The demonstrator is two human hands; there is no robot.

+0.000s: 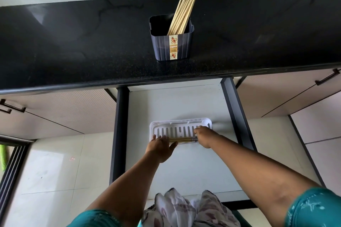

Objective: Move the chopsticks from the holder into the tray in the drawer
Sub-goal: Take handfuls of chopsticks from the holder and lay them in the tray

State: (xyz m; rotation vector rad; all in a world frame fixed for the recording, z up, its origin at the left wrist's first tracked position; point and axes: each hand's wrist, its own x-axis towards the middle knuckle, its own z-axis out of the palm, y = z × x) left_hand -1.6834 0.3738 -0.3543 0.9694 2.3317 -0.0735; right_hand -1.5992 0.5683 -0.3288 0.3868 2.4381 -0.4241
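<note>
Chopsticks: few laid along near edge of white tray in drawer, lower centre. Left hand flat on one end, grip wide; right hand pinching other end. Bulk remaining in holder on counter, upper centre. Barely begun.

We see a holder on the counter, chopsticks leaning inside it. Below, the open drawer holds a tray, with a few chopsticks along its near edge.
</note>
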